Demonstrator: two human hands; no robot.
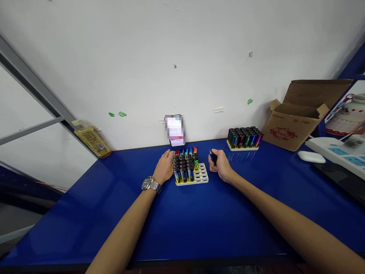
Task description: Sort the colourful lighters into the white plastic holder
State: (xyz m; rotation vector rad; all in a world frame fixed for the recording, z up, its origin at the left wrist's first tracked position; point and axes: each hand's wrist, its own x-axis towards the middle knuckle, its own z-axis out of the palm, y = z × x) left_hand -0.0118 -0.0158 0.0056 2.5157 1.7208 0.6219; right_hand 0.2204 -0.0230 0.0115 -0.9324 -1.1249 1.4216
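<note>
Head view: the left hand [164, 166], fingers loosely extended, rested against the left side of the lighters [182, 167] standing in a white holed tray [201, 176] near the back edge of the blue desk [199, 220]. The curled right hand [221, 161] gripped a dark lighter [213, 156] just right of that tray. A second filled tray [242, 148] stood farther right along the back edge.

The lighters [183, 176] in the cream tray [202, 177] have black tops and metallic rainbow bodies. The tabletop [199, 220] is deep blue; the brown cardboard box [285, 133] bears red print.
</note>
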